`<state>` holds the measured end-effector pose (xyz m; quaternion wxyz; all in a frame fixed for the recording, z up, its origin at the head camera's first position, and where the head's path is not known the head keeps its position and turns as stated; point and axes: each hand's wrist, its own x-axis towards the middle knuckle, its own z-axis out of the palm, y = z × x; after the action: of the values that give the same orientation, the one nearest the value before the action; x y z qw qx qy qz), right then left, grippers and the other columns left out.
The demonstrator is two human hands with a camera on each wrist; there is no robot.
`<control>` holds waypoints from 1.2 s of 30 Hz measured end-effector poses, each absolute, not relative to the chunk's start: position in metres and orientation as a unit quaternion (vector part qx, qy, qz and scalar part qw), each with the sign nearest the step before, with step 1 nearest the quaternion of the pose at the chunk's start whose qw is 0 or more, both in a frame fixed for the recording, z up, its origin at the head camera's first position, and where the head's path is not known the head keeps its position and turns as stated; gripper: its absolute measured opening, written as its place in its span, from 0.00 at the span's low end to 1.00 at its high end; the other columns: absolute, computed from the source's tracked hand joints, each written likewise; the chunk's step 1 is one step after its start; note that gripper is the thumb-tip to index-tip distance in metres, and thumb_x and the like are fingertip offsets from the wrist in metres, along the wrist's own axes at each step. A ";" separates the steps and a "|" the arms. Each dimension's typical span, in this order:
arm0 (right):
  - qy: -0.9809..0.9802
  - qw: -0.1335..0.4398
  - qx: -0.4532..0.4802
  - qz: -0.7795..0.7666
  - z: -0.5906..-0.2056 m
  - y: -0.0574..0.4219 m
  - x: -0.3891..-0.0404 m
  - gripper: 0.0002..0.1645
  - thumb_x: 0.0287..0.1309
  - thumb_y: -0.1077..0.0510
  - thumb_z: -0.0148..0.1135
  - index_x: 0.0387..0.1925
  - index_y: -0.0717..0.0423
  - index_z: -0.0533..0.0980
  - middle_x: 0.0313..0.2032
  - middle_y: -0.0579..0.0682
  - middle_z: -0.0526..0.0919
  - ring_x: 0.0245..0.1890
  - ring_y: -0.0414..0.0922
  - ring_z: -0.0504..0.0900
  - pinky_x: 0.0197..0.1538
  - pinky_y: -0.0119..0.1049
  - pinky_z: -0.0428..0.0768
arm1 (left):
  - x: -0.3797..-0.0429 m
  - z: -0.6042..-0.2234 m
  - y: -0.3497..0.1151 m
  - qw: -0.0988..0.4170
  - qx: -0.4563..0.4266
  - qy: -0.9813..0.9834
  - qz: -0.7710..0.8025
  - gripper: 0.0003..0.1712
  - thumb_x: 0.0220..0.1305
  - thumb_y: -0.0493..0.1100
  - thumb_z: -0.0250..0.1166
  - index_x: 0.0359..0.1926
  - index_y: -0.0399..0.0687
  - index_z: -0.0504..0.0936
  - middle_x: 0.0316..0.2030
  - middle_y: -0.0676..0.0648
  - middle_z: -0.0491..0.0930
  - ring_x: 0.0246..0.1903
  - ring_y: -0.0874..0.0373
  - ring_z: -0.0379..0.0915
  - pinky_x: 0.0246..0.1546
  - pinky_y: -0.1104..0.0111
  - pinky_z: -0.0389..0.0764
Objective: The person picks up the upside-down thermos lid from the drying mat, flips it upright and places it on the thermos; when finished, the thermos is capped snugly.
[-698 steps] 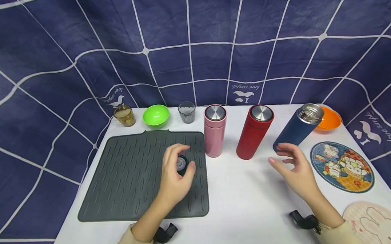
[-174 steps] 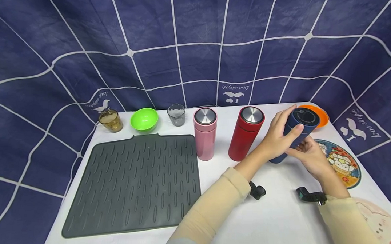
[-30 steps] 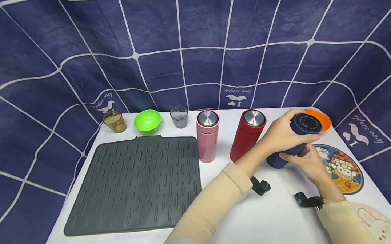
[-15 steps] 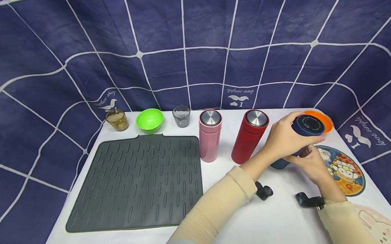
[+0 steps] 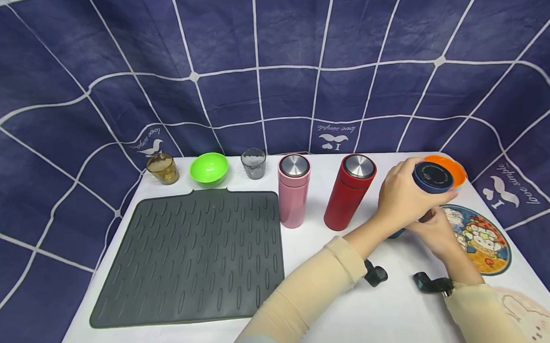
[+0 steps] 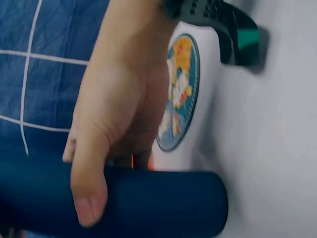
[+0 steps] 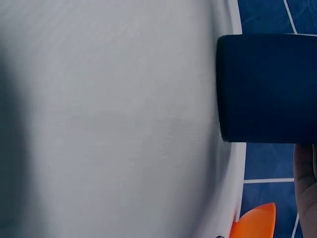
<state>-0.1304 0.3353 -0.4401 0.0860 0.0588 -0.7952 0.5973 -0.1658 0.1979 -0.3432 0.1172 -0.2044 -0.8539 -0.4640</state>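
Note:
A dark blue thermos bottle (image 6: 163, 203) stands upright at the right of the table, its dark blue lid (image 5: 434, 177) with a printed black top in place. Around the lid my left hand (image 5: 402, 194) curls its fingers and thumb. Lower down, my right hand (image 5: 436, 233) grips the bottle's body; the left wrist view shows its thumb (image 6: 88, 198) lying across the blue wall. Most of the body is hidden behind both hands in the head view. The bottle's base (image 7: 223, 89) shows close to the white cloth in the right wrist view.
A red thermos (image 5: 349, 194) and a pink thermos (image 5: 293, 199) stand left of my hands. Behind them sits an orange bowl (image 5: 457, 171). Two round mats lie at right. A grey drying mat (image 5: 191, 257) covers the left, with a green bowl (image 5: 209, 169) and two glasses behind.
At first the blue thermos stood open and my left hand held a dark round piece over the grey mat. Now the lid sits on the bottle; lately the left hand has turned slightly around it.

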 end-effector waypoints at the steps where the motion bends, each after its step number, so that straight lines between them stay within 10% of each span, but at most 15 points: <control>1: -0.792 0.082 0.063 0.601 -0.440 0.335 -0.131 0.34 0.48 0.74 0.65 0.57 0.50 0.69 0.46 0.36 0.78 0.45 0.31 0.75 0.44 0.19 0.73 | -0.167 -0.344 0.197 0.122 -0.208 -0.854 -0.460 0.43 0.37 0.69 0.73 0.57 0.67 0.70 0.47 0.70 0.74 0.46 0.77 0.69 0.44 0.87 0.66; 12: -0.832 0.050 0.044 0.550 -0.437 0.336 -0.134 0.34 0.51 0.67 0.67 0.59 0.49 0.67 0.48 0.30 0.78 0.48 0.28 0.77 0.47 0.18 0.74 | -0.180 -0.336 0.187 0.000 -0.243 -0.844 -0.479 0.40 0.37 0.63 0.76 0.55 0.73 0.72 0.41 0.73 0.77 0.40 0.80 0.70 0.39 0.87 0.67; 22: -0.783 0.075 0.059 0.614 -0.444 0.334 -0.134 0.34 0.49 0.73 0.65 0.57 0.50 0.68 0.46 0.35 0.79 0.44 0.30 0.76 0.43 0.19 0.75 | -0.164 -0.344 0.190 0.105 -0.203 -0.828 -0.512 0.45 0.36 0.66 0.76 0.58 0.64 0.70 0.49 0.69 0.73 0.48 0.76 0.68 0.45 0.86 0.67; 36: -0.801 0.041 0.054 0.594 -0.439 0.337 -0.133 0.30 0.49 0.71 0.66 0.53 0.47 0.72 0.44 0.31 0.81 0.43 0.29 0.78 0.43 0.20 0.75 | -0.172 -0.343 0.181 0.012 -0.233 -0.811 -0.536 0.43 0.36 0.61 0.77 0.58 0.71 0.71 0.48 0.70 0.76 0.45 0.78 0.71 0.41 0.86 0.70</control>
<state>-0.1329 0.3374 -0.4392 0.0409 0.0544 -0.8013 0.5943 -0.1716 0.1812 -0.3428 0.0120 -0.2329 -0.8112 -0.5363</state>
